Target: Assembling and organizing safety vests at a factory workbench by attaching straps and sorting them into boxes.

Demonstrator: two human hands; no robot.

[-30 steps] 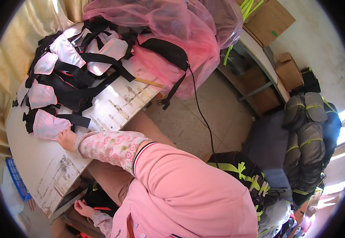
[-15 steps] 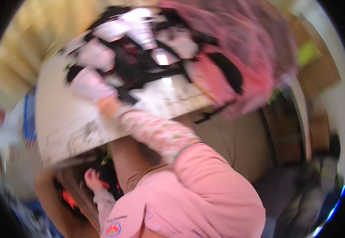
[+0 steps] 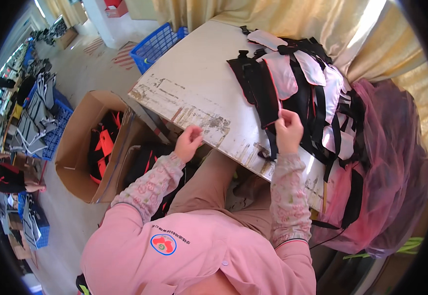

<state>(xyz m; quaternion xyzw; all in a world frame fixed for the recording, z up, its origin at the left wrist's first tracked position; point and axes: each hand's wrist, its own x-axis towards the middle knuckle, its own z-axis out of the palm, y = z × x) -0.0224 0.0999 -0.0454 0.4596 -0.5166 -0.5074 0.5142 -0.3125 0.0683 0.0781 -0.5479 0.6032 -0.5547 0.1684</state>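
Note:
My right hand [image 3: 289,130] is over the table, its fingers pinched together at the lower end of a black fabric piece [image 3: 261,93] with red edging. A thin pale strip shows at its fingertips; what it pinches is hard to make out. Just beyond lies a silvery-pink panel [image 3: 284,77], part of a spread pile of black straps and shiny panels. At the table's near edge, my left hand [image 3: 188,143] hovers with fingers curled and thumb against them. Anything between those fingers is too small to tell.
The worn white table [image 3: 194,93] spans the front. Pink mesh [image 3: 386,182] bunches at its right. An open cardboard box [image 3: 74,174] with red-black pieces stands at the left, a blue basket [image 3: 147,51] behind the table. Yellow curtains [image 3: 292,19] hang at the back.
My view has swung left, showing more floor and boxes. My left hand has risen from beside the box to the table's edge. My right hand has drawn back from the pile's left end.

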